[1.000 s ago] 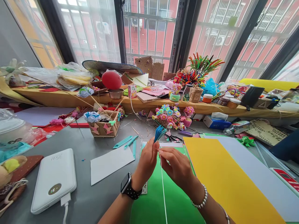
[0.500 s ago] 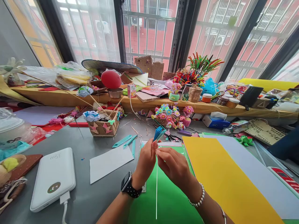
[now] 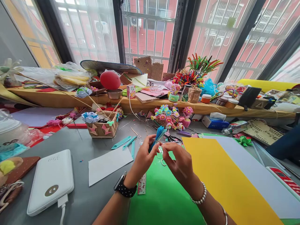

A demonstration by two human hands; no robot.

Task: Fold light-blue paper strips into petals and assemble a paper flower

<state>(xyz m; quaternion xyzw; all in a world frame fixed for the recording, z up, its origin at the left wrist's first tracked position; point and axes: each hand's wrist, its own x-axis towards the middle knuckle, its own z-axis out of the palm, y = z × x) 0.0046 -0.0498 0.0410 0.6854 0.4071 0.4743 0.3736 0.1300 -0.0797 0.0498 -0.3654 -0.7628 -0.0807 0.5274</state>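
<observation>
A bundle of folded blue paper strips (image 3: 159, 135) is held in my left hand (image 3: 145, 156), its fanned end pointing up and away. The fingers of my left hand are closed around its lower part. Thumb and forefinger of my right hand (image 3: 179, 161) pinch together right at the bundle's side; what is between them is too small to make out. Under the hands lies a green sheet (image 3: 161, 193). On it, partly covered by my hands, are a scissors handle loop (image 3: 163, 162) and a patterned ruler (image 3: 142, 185).
Left of my hands lie a white paper piece (image 3: 110, 165), folded teal strips (image 3: 121, 142) and a white power bank (image 3: 51, 182). Yellow card (image 3: 217, 175) spreads to the right. Behind stand a decorated cardboard basket (image 3: 103, 128) and a bunch of crochet-like flowers (image 3: 167, 115).
The bundle has tilted to the right in my left hand, showing more of its side. The thin white strand that hung below my hands no longer shows. My right hand has turned slightly.
</observation>
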